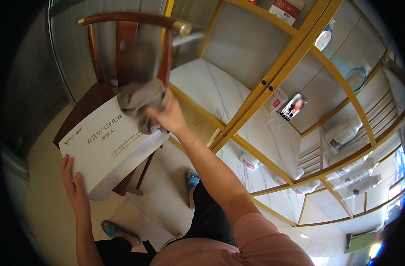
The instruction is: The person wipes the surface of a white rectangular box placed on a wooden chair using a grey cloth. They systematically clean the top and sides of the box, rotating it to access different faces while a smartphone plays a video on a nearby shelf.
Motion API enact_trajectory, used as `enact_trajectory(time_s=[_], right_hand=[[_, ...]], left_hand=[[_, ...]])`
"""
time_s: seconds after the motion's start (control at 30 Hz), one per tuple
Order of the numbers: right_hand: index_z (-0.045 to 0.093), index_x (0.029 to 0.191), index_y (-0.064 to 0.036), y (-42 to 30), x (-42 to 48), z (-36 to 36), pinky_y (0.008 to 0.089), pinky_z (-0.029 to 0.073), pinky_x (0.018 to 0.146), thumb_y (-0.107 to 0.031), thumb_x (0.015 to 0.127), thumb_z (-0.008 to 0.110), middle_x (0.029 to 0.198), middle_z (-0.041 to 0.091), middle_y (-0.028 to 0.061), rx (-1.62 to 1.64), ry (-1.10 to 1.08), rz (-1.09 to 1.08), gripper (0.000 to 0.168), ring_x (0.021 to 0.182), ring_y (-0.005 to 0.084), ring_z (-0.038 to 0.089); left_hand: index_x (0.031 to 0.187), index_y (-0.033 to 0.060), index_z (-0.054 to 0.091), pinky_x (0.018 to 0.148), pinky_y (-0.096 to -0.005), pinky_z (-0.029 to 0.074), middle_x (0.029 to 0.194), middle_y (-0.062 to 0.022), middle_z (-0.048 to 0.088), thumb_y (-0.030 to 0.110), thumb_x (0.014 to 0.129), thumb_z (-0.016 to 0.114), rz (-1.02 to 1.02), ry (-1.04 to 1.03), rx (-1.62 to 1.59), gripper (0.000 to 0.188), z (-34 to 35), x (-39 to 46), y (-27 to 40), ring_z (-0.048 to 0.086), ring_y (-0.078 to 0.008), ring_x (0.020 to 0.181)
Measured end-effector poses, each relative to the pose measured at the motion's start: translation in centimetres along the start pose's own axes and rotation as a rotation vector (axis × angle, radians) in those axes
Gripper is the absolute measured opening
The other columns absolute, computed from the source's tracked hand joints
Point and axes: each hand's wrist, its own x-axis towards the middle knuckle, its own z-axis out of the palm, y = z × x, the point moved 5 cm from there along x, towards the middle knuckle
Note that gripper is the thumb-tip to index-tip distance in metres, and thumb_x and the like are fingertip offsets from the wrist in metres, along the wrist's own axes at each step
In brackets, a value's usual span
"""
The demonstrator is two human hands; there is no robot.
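A white cardboard box (102, 149) with printed writing on its top lies across the seat of a dark red wooden chair (86, 99). My left hand (74, 186) rests against the box's near left corner, with the fingertips on its edge. A crumpled grey-brown cloth (141, 98) is bunched in my right hand (167, 114), over the far right part of the box. Part of the cloth hangs down at the box's right end. Slight blur covers the cloth and the fingers.
Beyond the seat rises the chair's curved backrest (126, 18). To the right stands a gold-framed shelf unit (255, 96) with marble-patterned boards, holding white bottles (343, 133), small boxes and a lit phone (293, 107). My feet in blue sandals (114, 229) are on the tiled floor.
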Motion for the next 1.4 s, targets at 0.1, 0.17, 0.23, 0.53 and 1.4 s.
enact_trajectory(time_s=[0.1, 0.17, 0.23, 0.53, 1.4], right_hand=[[0.055, 0.119, 0.002, 2.1, -0.6, -0.7, 0.0326, 0.052, 0.085, -0.019, 0.079, 0.072, 0.103, 0.067, 0.0113, 0.436, 0.062, 0.428, 0.048, 0.095, 0.0209, 0.065], [0.058, 0.118, 0.001, 4.6, -1.3, -1.0, 0.0351, 0.054, 0.079, -0.023, 0.083, 0.067, 0.102, 0.066, 0.011, 0.643, -0.013, 0.627, 0.043, 0.091, 0.0211, 0.064], [0.057, 0.119, 0.002, 7.7, -2.4, -1.4, 0.0359, 0.054, 0.077, -0.027, 0.087, 0.064, 0.104, 0.065, 0.0122, 0.668, -0.034, 0.817, 0.044, 0.087, 0.0222, 0.065], [0.06, 0.122, -0.001, 11.9, -6.1, -2.1, 0.0339, 0.052, 0.078, -0.023, 0.094, 0.059, 0.102, 0.069, 0.0094, 0.239, -0.074, 0.768, 0.036, 0.086, 0.019, 0.064], [0.056, 0.122, 0.004, 8.8, -1.8, -4.7, 0.0392, 0.051, 0.089, -0.027, 0.079, 0.074, 0.108, 0.069, 0.0176, -0.057, -0.045, 0.604, 0.056, 0.099, 0.0299, 0.067]], left_hand=[[0.139, 0.0037, 0.048, 0.118, -0.0414, 0.022, 0.155, -0.0142, 0.034, 0.023, 0.101, 0.044, 0.003, 0.004, 0.029, 0.043, 0.0, 0.0, 0.2, 0.031, -0.0286, 0.144], [0.139, 0.0035, 0.048, 0.118, -0.0414, 0.022, 0.155, -0.0145, 0.034, 0.023, 0.102, 0.043, 0.009, 0.007, 0.048, 0.043, -0.1, 0.0, 0.1, 0.031, -0.0288, 0.144], [0.139, 0.0034, 0.048, 0.118, -0.0412, 0.021, 0.154, -0.015, 0.034, 0.023, 0.102, 0.042, 0.019, 0.019, 0.04, 0.042, 0.0, 0.0, -0.2, 0.031, -0.0289, 0.144], [0.136, 0.0012, 0.05, 0.118, -0.0403, 0.022, 0.153, -0.0161, 0.038, 0.017, 0.1, 0.043, 0.053, -0.005, -0.002, 0.04, -0.3, 1.3, -1.8, 0.033, -0.0295, 0.143], [0.136, 0.0029, 0.052, 0.116, -0.0392, 0.026, 0.153, -0.0128, 0.039, 0.02, 0.101, 0.046, 0.024, -0.03, -0.045, 0.04, -0.4, 1.7, -1.6, 0.035, -0.0265, 0.142]])
